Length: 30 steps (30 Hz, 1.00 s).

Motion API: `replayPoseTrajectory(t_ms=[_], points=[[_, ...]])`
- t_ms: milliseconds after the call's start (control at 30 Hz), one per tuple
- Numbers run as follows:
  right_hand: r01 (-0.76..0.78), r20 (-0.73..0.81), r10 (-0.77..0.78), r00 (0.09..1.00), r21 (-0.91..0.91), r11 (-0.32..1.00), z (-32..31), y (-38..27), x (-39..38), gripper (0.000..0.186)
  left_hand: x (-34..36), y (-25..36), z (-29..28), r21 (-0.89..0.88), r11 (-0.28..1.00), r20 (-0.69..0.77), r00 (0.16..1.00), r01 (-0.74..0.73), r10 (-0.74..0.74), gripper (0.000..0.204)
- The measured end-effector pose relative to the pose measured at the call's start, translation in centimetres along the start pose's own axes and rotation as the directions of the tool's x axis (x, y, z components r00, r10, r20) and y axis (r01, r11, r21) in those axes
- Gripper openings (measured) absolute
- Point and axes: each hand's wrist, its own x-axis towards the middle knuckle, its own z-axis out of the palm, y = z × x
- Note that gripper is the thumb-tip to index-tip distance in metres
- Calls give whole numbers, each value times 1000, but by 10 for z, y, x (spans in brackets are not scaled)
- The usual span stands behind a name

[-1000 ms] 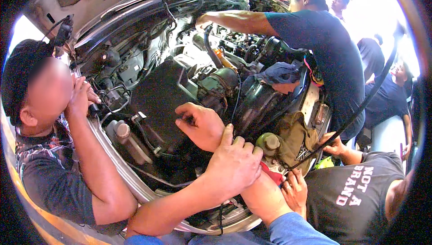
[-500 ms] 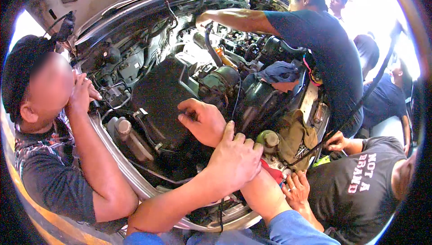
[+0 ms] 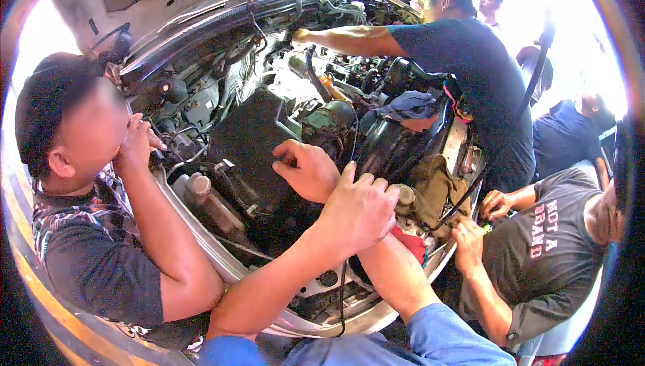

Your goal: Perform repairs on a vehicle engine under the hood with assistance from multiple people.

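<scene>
My left hand (image 3: 359, 215) is wrapped round my right wrist, its thumb side raised. Beyond it, my right hand (image 3: 308, 170) hangs loosely curled over the engine bay, empty, with a gap between thumb and fingers. Nearest to it lies a broad black plastic box (image 3: 245, 131). Just past my fingers sits a round dark intake part (image 3: 332, 118) with wiring beside it. A capped pale reservoir (image 3: 199, 184) stands left of my hands. On the right, a brown cloth (image 3: 437, 184) and a red cloth (image 3: 410, 241) lie on the car's front edge.
A person in a dark cap (image 3: 87, 252) leans in at left. Another (image 3: 463, 63) reaches deep into the bay, near a blue cloth (image 3: 410, 107). At right, a co-worker's hands (image 3: 470, 241) are by the front edge. The raised hood (image 3: 134, 10) hangs overhead.
My view has shifted slightly; my hands keep the same clasp. The right co-worker's nearer hand has lifted from beside the red cloth and moved right. The left person stays hand to face.
</scene>
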Motion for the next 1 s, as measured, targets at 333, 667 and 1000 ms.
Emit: replayPoseTrajectory(t_ms=[333,667,1000], points=[[-7,-134,63,989,385,923,7,-22,37,27,17,-3,-9,0,998,26,997,70,-70,25],[76,-227,15,974,386,919,28,-16,41,24,17,-7,-15,15,990,80,987,137,-138,26],[78,-186,-18,982,321,944,18,-26,38,23,16,3,-5,-34,989,202,970,144,-134,29]])
